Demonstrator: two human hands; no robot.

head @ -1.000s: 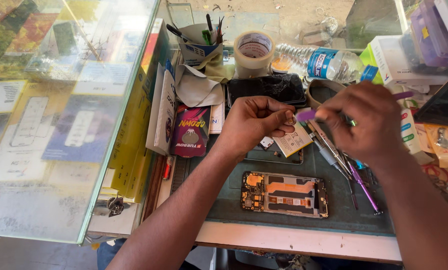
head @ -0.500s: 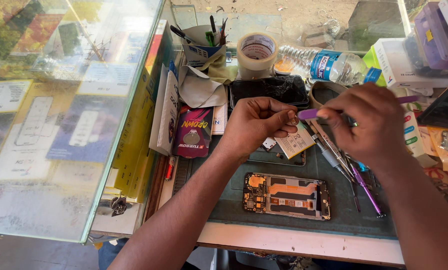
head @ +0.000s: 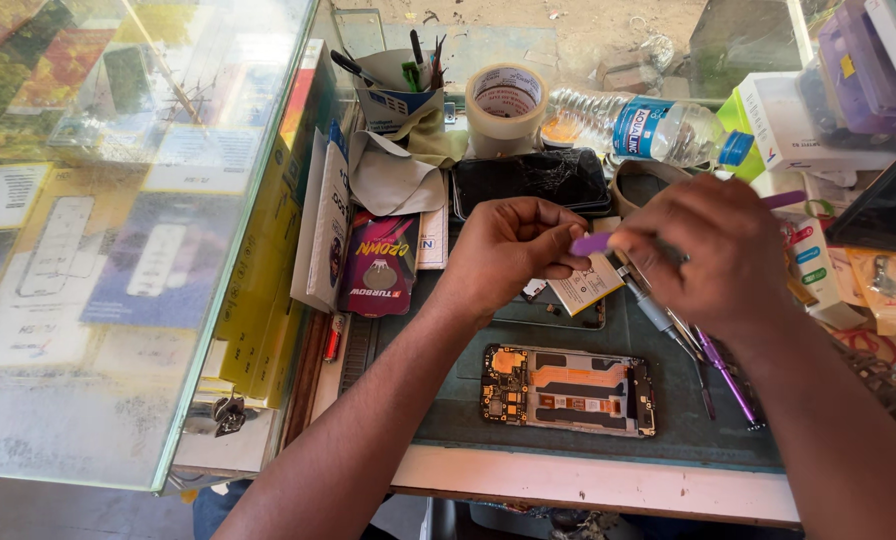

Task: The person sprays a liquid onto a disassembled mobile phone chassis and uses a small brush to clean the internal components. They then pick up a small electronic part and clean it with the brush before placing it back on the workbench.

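The opened phone [head: 569, 390] showed bare metal and glossy circuit parts on a matt, dark rubbery mat [head: 588, 440]. The purple tool [head: 593, 243] looked like smooth plastic. The tape roll [head: 507, 105] was glossy, the cloth [head: 393, 175] soft and matt.

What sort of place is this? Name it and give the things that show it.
Most likely a small phone repair stall. An opened phone with bare circuitry lies on a work mat, thin hand tools lie beside it, and a glass display case holds phone accessory packs.

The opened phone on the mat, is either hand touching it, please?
No, the opened phone lies alone on the mat, below both hands.
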